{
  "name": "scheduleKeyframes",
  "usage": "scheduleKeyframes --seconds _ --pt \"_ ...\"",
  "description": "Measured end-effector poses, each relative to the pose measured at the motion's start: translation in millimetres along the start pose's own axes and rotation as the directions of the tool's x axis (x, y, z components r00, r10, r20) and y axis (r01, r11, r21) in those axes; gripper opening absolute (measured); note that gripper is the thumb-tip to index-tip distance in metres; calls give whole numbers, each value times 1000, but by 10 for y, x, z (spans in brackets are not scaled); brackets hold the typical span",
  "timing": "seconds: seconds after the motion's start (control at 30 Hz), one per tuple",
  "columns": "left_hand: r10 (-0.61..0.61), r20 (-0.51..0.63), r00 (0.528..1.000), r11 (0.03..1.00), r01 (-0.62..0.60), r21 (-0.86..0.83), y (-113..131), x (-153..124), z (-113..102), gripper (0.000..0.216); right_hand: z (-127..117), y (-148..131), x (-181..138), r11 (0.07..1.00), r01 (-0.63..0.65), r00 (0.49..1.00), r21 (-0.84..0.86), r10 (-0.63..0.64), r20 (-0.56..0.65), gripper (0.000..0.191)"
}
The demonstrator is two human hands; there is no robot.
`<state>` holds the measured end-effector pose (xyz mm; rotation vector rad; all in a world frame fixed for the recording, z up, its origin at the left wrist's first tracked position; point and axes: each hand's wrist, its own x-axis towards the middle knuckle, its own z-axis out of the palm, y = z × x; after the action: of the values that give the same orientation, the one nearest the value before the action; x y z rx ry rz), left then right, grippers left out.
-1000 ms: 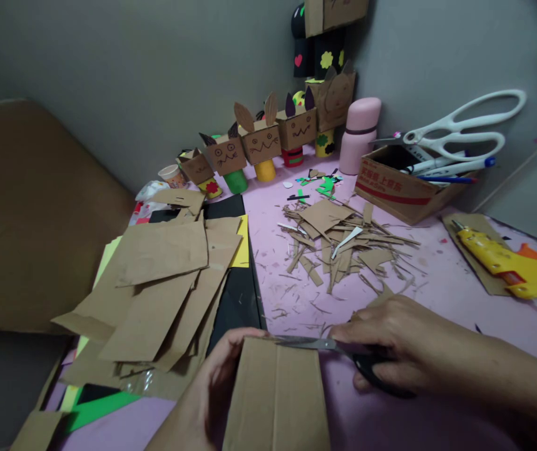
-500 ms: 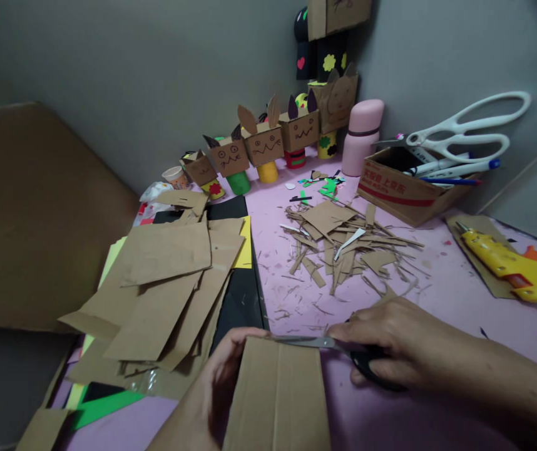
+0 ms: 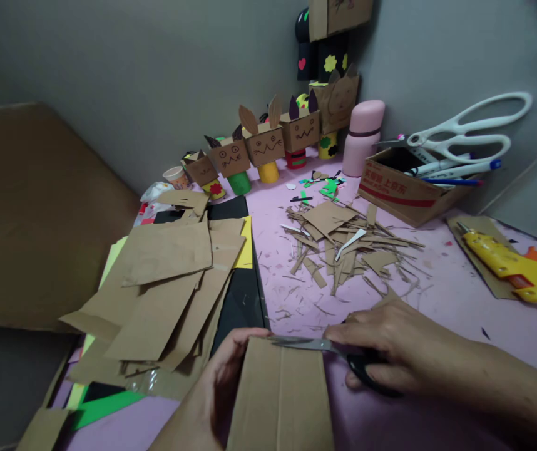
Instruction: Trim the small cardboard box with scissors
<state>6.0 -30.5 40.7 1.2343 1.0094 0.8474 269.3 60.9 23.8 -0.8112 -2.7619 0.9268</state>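
Observation:
My left hand (image 3: pixel 224 376) grips the left side of a brown cardboard box (image 3: pixel 280 401) at the bottom centre, thumb by its far corner. Part of that hand is hidden behind the cardboard. A faint crease runs down the box's upper face. My right hand (image 3: pixel 385 344) is closed round the black handles of a pair of scissors (image 3: pixel 303 342). Their metal blades point left and lie along the far edge of the box, with the tips close to my left thumb.
Cardboard offcuts (image 3: pixel 343 244) lie beyond my hands. Left is a stack of cardboard sheets (image 3: pixel 165 250). A yellow glue gun (image 3: pixel 507 263) rests at right, near a box of pens (image 3: pixel 404 188) with white scissors (image 3: pixel 475 131). Cardboard animal figures (image 3: pixel 263 144) and a pink flask (image 3: pixel 363 138) stand behind.
The scissor blades look slightly closer together, and my right hand has shifted a touch left. The box has moved slightly right in the picture. My left hand keeps its grip.

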Motion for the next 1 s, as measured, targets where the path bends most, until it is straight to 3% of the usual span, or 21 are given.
scheduleKeyframes --seconds 0.27,0.4,0.5,0.67,1.0 --pt "3 2 1000 1000 -3 -2 -10 4 23 73 -13 -24 18 998 43 999 48 -43 -6 12" --pt "8 37 999 999 -7 -41 16 15 26 71 -3 -47 16 999 7 1000 46 -6 -16 11" --pt "-16 44 999 998 18 -62 28 19 26 69 8 -70 12 999 -35 999 2 35 -27 16" --pt "-24 8 1000 998 23 57 -16 -5 5 73 2 -115 43 1000 -19 999 11 19 -48 35" --pt "-50 30 998 992 46 115 -44 -18 -17 80 12 -131 97 999 20 999 -49 -21 -28 44"
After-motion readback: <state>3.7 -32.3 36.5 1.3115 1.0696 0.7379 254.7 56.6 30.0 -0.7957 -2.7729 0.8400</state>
